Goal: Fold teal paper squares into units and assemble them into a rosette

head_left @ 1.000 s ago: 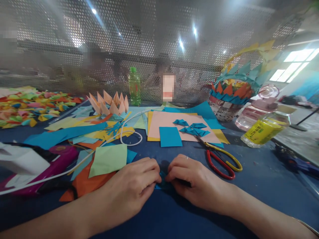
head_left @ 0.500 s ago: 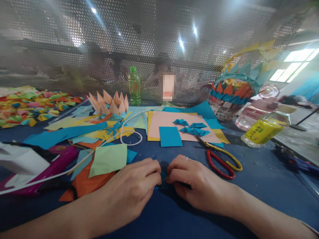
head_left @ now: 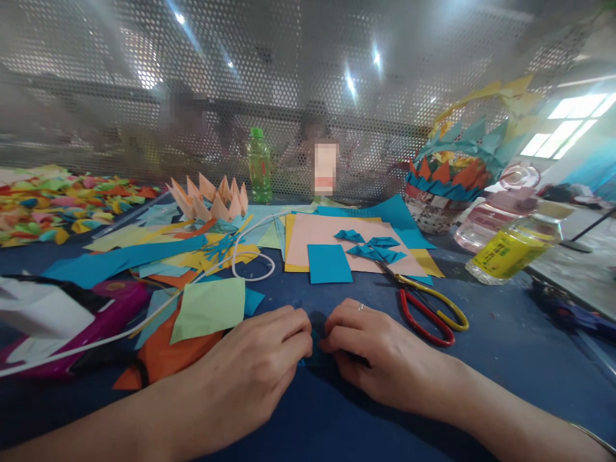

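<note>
Low at the centre of the head view, a small piece of blue paper (head_left: 316, 351) lies mostly hidden between my fingers. My left hand (head_left: 269, 353) is closed on its left side, fingertips pressed together. From the right, my right hand (head_left: 368, 350) pinches the other side, with a ring on one finger. Just beyond, a blue paper square (head_left: 330, 264) overlaps a pale pink sheet (head_left: 312, 231), on which several folded blue paper pieces (head_left: 378, 247) rest. Scissors (head_left: 428, 311) with red and yellow handles lie right of my right hand.
On the left are a purple glue gun (head_left: 115, 321), a white cord (head_left: 254, 280), a green paper square (head_left: 209, 309) and a heap of coloured folded papers (head_left: 72, 202). Behind stand a pink paper ring (head_left: 212, 202) and green bottle (head_left: 260, 167); a paper basket (head_left: 436, 199) and yellow-labelled bottle (head_left: 513, 253) are right.
Hardly anything differs. Both hands stay at the blue paper, with only a very slight shift of the right fingers; the things on the table have not moved.
</note>
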Motion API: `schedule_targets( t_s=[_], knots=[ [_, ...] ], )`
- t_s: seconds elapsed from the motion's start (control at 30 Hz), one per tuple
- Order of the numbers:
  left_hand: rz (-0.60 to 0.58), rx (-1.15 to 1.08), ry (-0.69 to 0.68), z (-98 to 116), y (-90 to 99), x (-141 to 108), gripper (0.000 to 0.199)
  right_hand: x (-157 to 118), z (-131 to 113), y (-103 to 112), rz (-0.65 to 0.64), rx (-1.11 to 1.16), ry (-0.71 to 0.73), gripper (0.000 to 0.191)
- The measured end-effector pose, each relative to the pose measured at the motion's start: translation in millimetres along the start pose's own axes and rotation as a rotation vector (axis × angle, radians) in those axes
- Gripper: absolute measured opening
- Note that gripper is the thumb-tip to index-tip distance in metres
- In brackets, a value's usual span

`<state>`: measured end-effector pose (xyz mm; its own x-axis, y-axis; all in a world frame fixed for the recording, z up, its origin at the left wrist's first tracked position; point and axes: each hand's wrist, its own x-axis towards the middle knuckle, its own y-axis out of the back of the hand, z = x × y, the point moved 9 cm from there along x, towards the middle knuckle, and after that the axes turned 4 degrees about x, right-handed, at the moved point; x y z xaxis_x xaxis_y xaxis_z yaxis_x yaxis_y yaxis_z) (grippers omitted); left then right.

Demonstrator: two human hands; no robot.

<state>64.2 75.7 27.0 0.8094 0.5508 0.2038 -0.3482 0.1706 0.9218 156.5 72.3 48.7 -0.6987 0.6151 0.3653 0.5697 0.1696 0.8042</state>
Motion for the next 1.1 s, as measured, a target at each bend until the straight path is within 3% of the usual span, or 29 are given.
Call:
schedule_targets(
  t_s=[0.23, 0.6, 0.83, 1.1],
  knots=[
    [-0.008, 0.031, -0.01, 5.7, 2.8, -0.4, 0.033, -1.5, -3.6, -1.2, -0.043, -0.084, 0.036, 0.024],
    [0.091, 0.203, -0.038, 14.1, 9.1, -2.4, 0.034, -2.3, -9.4, -1.6, -0.038, -0.214, 0.083, 0.024],
    [0.254, 0.401, -0.21, 44.2, 30.8, -6.6, 0.049, -2.6, -10.7, -0.6, -0.025, -0.22, 0.097, 0.028],
    [0.229, 0.428, -0.19, 49.8, 24.2, -2.3, 0.045, -3.1, -10.4, -2.7, -0.031, -0.281, 0.091, 0.024]
  ],
)
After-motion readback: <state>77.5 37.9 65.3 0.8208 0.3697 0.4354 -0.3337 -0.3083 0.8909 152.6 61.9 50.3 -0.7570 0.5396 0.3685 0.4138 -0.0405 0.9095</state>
